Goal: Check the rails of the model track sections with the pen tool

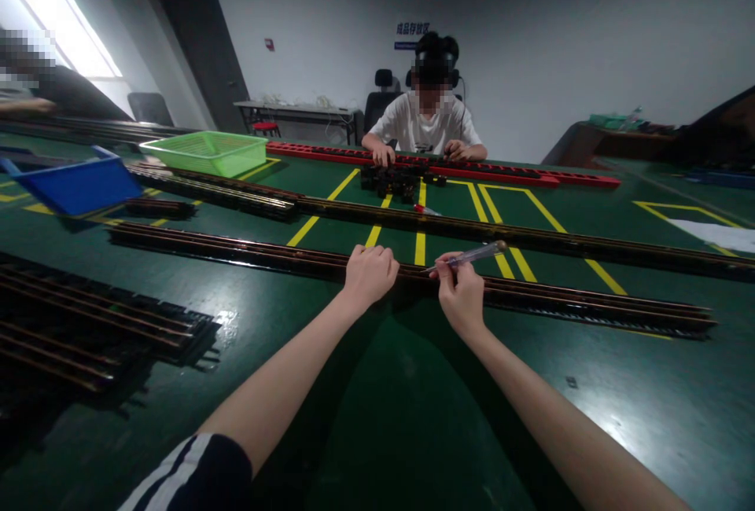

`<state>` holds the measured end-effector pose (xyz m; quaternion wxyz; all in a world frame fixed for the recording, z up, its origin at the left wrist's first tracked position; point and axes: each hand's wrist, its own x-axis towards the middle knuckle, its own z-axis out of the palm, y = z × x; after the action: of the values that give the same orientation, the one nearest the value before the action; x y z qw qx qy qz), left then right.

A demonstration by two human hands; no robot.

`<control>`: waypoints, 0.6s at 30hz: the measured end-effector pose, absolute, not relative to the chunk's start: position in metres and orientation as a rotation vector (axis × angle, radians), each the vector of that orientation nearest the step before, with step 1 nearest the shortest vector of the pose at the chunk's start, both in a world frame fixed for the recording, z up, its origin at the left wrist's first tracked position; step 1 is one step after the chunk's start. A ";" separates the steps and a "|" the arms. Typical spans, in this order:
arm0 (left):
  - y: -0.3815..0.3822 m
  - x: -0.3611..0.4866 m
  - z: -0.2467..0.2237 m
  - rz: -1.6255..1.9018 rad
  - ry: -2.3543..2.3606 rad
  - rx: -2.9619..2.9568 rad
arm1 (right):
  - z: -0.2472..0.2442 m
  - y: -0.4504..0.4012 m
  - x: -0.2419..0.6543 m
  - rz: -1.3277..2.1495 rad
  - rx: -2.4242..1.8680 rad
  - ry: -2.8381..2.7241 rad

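A long, dark rail strip with copper-coloured edges lies across the green table in front of me. My left hand is closed over its middle, the fingers curled around the far side. Just to the right, my right hand grips a screwdriver with a clear handle. The handle leans up to the right, and the thin tip points down at the rail close to my left hand. Whether the tip touches the rail I cannot tell.
A second long rail runs behind mine. Stacked rails lie at the left, near a blue tray and a green basket. Opposite, a co-worker handles dark parts beside a red rail.
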<state>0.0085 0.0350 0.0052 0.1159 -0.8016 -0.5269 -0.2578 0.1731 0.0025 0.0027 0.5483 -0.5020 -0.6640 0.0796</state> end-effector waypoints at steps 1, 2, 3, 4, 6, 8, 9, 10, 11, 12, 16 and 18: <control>0.035 0.007 0.006 -0.755 -1.583 -2.332 | 0.003 0.003 0.173 0.186 -1.189 -1.569; 0.035 0.006 0.007 -0.753 -1.621 -2.317 | 0.002 0.003 0.173 0.185 -1.189 -1.566; 0.035 0.005 0.008 -0.748 -1.653 -2.306 | 0.002 0.003 0.173 0.187 -1.191 -1.563; 0.035 0.003 0.008 -0.743 -1.679 -2.296 | 0.002 0.003 0.173 0.192 -1.193 -1.561; 0.035 0.001 0.009 -0.734 -1.710 -2.284 | 0.003 0.002 0.173 0.202 -1.196 -1.559; 0.036 -0.001 0.010 -0.730 -1.718 -2.279 | 0.003 0.002 0.173 0.209 -1.196 -1.557; 0.036 -0.002 0.010 -0.729 -1.718 -2.278 | 0.003 0.002 0.173 0.209 -1.196 -1.555; 0.036 -0.002 0.010 -0.729 -1.716 -2.279 | 0.003 0.002 0.173 0.207 -1.196 -1.552; 0.036 -0.003 0.009 -0.728 -1.713 -2.279 | 0.004 0.002 0.173 0.203 -1.197 -1.549; 0.036 -0.003 0.009 -0.729 -1.711 -2.278 | 0.004 0.002 0.173 0.200 -1.200 -1.544; 0.037 -0.004 0.008 -0.728 -1.690 -2.282 | 0.004 0.001 0.173 0.202 -1.223 -1.515; 0.037 -0.005 0.008 -0.734 -1.678 -2.288 | 0.004 0.001 0.173 0.205 -1.246 -1.493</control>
<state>-0.0049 0.0367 0.0080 0.1053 -0.7763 -0.5695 -0.2490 0.1732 0.0008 0.0038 0.5590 -0.5285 -0.6330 0.0871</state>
